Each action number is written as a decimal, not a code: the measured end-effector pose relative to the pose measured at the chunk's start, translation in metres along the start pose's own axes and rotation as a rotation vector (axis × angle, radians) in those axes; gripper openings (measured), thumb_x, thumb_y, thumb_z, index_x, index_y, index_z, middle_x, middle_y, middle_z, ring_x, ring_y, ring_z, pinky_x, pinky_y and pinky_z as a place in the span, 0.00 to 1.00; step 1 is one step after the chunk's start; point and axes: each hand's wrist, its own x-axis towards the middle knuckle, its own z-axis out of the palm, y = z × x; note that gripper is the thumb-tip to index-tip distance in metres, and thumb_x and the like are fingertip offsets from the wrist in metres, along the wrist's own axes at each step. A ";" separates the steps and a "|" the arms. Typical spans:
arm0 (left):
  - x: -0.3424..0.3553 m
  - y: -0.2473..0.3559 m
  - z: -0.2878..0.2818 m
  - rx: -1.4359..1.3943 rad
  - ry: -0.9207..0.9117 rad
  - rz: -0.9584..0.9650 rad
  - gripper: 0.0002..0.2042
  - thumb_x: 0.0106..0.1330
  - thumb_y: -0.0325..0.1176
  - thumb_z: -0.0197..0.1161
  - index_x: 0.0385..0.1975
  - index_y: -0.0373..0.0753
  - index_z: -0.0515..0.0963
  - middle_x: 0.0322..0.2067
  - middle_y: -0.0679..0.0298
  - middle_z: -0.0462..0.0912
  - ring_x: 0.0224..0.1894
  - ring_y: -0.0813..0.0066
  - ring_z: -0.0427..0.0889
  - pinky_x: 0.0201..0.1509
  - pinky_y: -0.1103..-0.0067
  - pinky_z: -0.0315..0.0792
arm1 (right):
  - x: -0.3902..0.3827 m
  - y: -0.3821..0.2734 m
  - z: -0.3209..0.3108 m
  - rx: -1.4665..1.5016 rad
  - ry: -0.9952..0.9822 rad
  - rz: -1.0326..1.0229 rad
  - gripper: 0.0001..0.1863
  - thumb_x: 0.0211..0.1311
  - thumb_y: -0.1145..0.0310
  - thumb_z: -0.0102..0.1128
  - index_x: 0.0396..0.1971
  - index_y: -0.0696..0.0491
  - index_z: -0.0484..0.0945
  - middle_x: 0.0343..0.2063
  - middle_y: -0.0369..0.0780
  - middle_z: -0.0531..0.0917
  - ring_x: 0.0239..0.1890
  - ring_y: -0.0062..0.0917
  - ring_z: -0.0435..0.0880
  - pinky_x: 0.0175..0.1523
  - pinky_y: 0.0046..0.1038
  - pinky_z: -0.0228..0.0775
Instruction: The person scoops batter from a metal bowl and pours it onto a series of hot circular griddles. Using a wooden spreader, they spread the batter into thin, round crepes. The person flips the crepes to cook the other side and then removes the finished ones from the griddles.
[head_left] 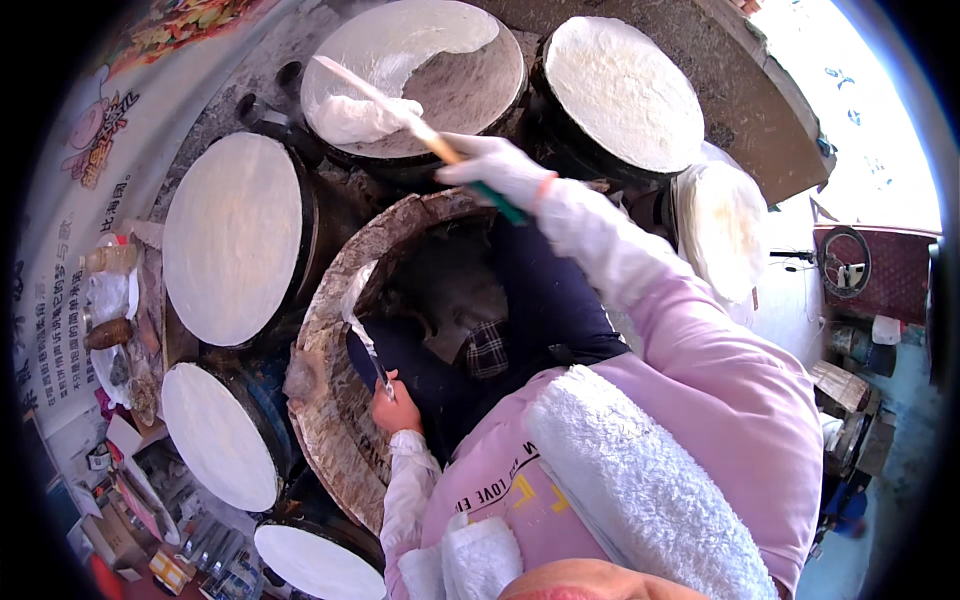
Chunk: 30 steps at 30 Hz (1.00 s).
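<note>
My right hand (pixel 500 170), in a white glove, is closed around a long pale spreader (pixel 400 112) with a green handle end, slightly blurred. The spreader reaches across the far round griddle (pixel 470 90). A soft lump of white dough (pixel 350 118) lies there under it. A thin white layer (pixel 400 35) covers the griddle's far and left parts, while a grey patch shows at its right. Low near my lap, my bare left hand (pixel 397 405) grips a narrow scraper (pixel 365 335), its blade smeared white, beside the inner wall of the ring-shaped counter (pixel 330 270).
More round griddles carry white sheets: far right (pixel 625 90), right (pixel 720 225), left (pixel 235 240), near left (pixel 220 435) and front (pixel 315 562). Jars and bags (pixel 110 320) stand along the left wall. A fluffy towel (pixel 640 470) hangs over my shoulder.
</note>
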 end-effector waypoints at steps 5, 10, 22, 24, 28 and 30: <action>0.001 -0.009 -0.003 -0.066 0.030 0.014 0.11 0.64 0.34 0.56 0.38 0.42 0.85 0.35 0.55 0.87 0.37 0.54 0.86 0.43 0.65 0.77 | 0.030 0.003 0.114 0.455 0.081 0.078 0.18 0.65 0.73 0.60 0.55 0.48 0.74 0.23 0.34 0.79 0.19 0.20 0.78 0.20 0.25 0.71; 0.005 -0.020 -0.009 -0.115 0.024 -0.009 0.11 0.64 0.32 0.56 0.39 0.41 0.86 0.35 0.56 0.87 0.39 0.56 0.87 0.44 0.67 0.77 | -0.030 0.087 0.125 0.469 0.468 0.235 0.22 0.66 0.72 0.55 0.60 0.43 0.73 0.18 0.31 0.73 0.10 0.16 0.66 0.13 0.22 0.58; 0.007 -0.029 -0.010 -0.247 0.044 0.044 0.11 0.66 0.33 0.56 0.39 0.38 0.86 0.36 0.55 0.88 0.40 0.59 0.87 0.46 0.69 0.78 | 0.102 0.039 0.205 0.217 0.491 -0.046 0.23 0.73 0.56 0.51 0.66 0.41 0.71 0.21 0.32 0.76 0.19 0.18 0.74 0.25 0.25 0.68; 0.008 -0.030 -0.009 -0.250 0.046 0.028 0.11 0.66 0.34 0.57 0.39 0.38 0.86 0.36 0.55 0.88 0.39 0.58 0.87 0.46 0.69 0.78 | 0.080 0.053 0.200 0.198 0.595 -0.049 0.22 0.73 0.56 0.51 0.65 0.40 0.72 0.20 0.32 0.76 0.18 0.19 0.73 0.22 0.26 0.68; 0.005 -0.034 -0.008 -0.240 0.059 -0.002 0.12 0.67 0.35 0.57 0.38 0.38 0.86 0.35 0.55 0.88 0.39 0.58 0.87 0.46 0.69 0.78 | 0.002 0.048 0.159 0.498 0.460 0.151 0.20 0.74 0.57 0.51 0.63 0.37 0.72 0.21 0.32 0.72 0.13 0.19 0.66 0.17 0.24 0.60; 0.001 -0.033 -0.011 -0.220 0.062 0.019 0.12 0.67 0.35 0.57 0.38 0.38 0.86 0.35 0.55 0.88 0.39 0.57 0.87 0.45 0.69 0.77 | -0.011 0.052 0.126 0.459 0.480 0.178 0.15 0.75 0.58 0.49 0.58 0.40 0.73 0.21 0.33 0.72 0.13 0.19 0.64 0.17 0.24 0.59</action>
